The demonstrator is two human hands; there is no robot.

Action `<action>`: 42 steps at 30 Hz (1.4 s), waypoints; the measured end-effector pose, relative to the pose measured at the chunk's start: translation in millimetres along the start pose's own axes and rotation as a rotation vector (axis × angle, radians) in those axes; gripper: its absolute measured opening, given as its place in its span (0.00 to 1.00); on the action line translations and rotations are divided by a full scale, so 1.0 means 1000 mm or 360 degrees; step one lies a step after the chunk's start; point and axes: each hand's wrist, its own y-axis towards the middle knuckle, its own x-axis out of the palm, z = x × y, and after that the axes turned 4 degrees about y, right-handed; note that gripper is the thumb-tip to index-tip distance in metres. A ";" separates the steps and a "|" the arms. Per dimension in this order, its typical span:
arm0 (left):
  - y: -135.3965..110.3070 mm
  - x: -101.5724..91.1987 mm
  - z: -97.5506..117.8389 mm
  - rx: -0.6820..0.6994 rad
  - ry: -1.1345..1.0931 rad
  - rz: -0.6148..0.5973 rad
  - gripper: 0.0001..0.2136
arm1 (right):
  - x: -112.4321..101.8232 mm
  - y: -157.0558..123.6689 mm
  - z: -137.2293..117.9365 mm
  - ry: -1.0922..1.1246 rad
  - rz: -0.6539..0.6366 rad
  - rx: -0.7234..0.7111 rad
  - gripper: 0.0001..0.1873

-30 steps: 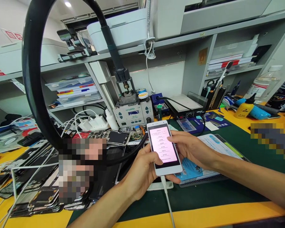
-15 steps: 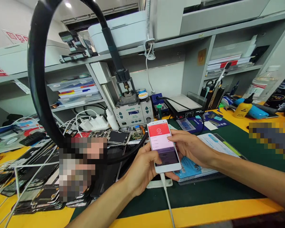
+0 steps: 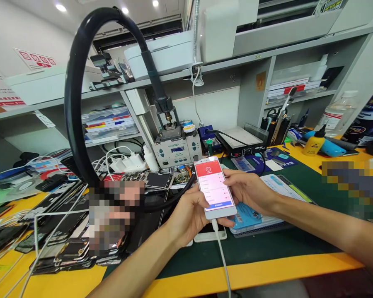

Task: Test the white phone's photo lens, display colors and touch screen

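A white smartphone (image 3: 214, 188) with a lit screen, red at the top and pink below, is held above the green mat (image 3: 267, 244). My left hand (image 3: 186, 215) wraps the phone's left edge and bottom from below. My right hand (image 3: 248, 190) grips its right edge, fingers curled behind it and thumb at the side. A white cable (image 3: 221, 256) hangs from the phone's bottom port toward the table's front edge. Under the phone lies another white device (image 3: 209, 236), flat on the mat.
A hot-air rework station (image 3: 177, 147) with a thick black hose (image 3: 77, 91) stands behind. Several phone screens (image 3: 62, 244) are piled at left. A heating plate (image 3: 239, 140), a yellow bottle (image 3: 312, 142), tools, chargers (image 3: 124, 161) and shelves fill the back. A blue-white sheet (image 3: 279, 190) lies under my right wrist.
The phone's screen went from a pink list page to a page with a red header. The view shifted a little, and both hands kept their hold.
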 end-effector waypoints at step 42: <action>0.001 -0.005 -0.002 0.0075 -0.0365 -0.0213 0.30 | 0.013 -0.006 -0.004 -0.0263 -0.0026 -0.0050 0.29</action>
